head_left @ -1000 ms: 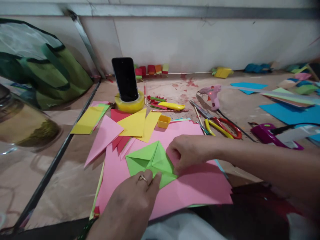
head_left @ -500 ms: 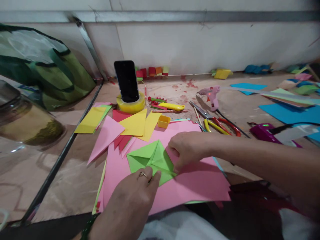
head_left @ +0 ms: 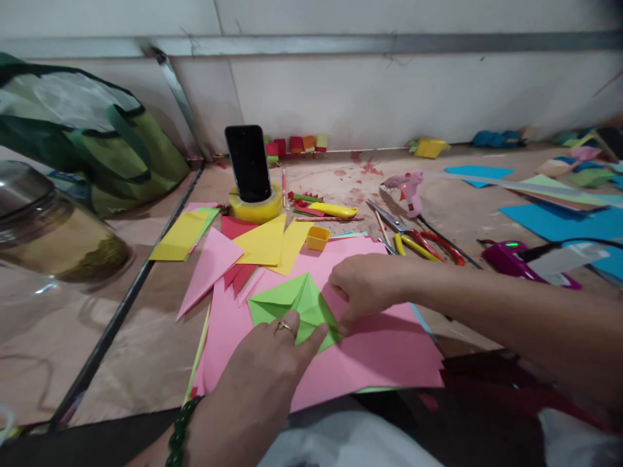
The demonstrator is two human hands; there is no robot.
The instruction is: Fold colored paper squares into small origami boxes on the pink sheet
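Pressing folded green paper (head_left: 292, 295) partly under the unclenched left hand (head_left: 267, 363), just left of the curled right hand (head_left: 363, 285) of indeterminable grip.

The person shows two hands, one left hand (head_left: 270, 366) and one right hand (head_left: 367, 284), plus one ring (head_left: 283, 325) and one bracelet (head_left: 180, 433). There is one green sheet (head_left: 305, 297), one phone (head_left: 248, 162), one tape roll (head_left: 257, 207), one yellow box (head_left: 318, 238), one cutter (head_left: 337, 210), one glue gun (head_left: 412, 189), one pair of scissors (head_left: 401, 227), one jar (head_left: 61, 240) and one bag (head_left: 95, 149). The pink sheets (head_left: 389, 350) overlap too much to count.
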